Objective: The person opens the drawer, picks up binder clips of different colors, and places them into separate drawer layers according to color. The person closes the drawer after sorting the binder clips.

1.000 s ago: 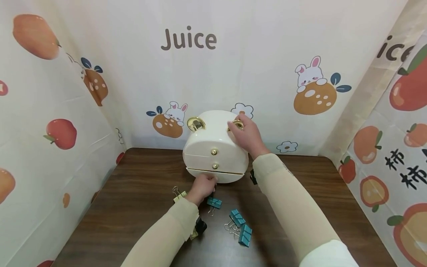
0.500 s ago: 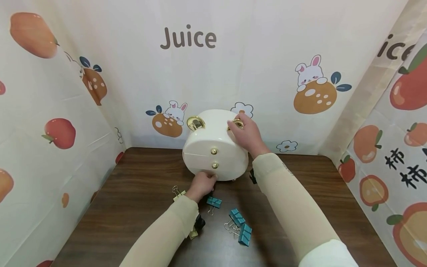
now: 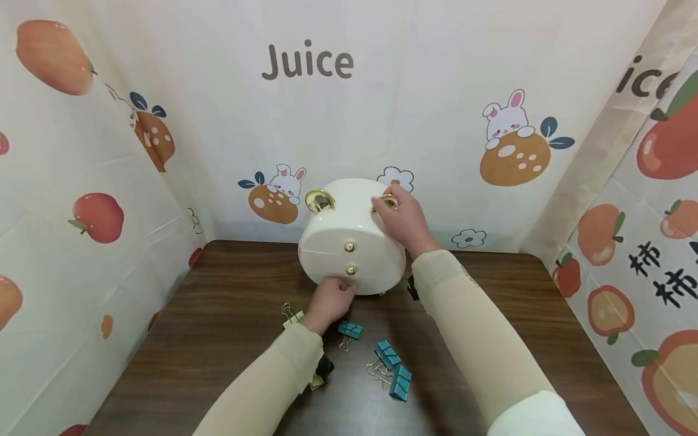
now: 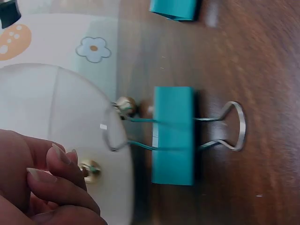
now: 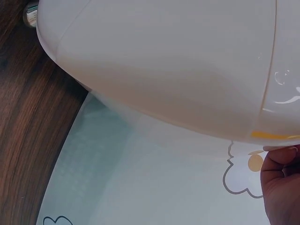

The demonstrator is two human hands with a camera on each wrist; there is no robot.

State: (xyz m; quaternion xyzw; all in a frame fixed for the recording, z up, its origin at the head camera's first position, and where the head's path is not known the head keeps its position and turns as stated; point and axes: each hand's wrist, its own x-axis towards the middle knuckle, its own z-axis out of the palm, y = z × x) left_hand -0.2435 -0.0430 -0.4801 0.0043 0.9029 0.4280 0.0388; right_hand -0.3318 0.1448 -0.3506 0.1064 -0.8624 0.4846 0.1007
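A white rounded drawer box (image 3: 335,257) with gold knobs and two gold ring-shaped ears stands toward the back of the table. My left hand (image 3: 331,298) is low at its front; thumb and fingers pinch at the bottom drawer's gold knob (image 4: 91,171), partly covered by them. My right hand (image 3: 406,221) grips the box's right gold ear (image 3: 389,203), thumb on the near side. In the right wrist view only curled fingers (image 5: 280,161) show beside the white shell. The bottom drawer sits flush with the front. A teal binder clip (image 4: 173,136) lies just in front of my left hand.
Two more teal binder clips (image 3: 400,383) lie nearer on the brown wooden table (image 3: 218,339). A pale yellow binder clip (image 3: 292,318) lies left of my left wrist, another partly under the forearm. A printed curtain (image 3: 414,109) encloses the back and sides.
The bottom drawer, standing slightly out a second ago, has gone in flush with the box front, and my left hand has moved slightly forward with it. My right hand keeps its place.
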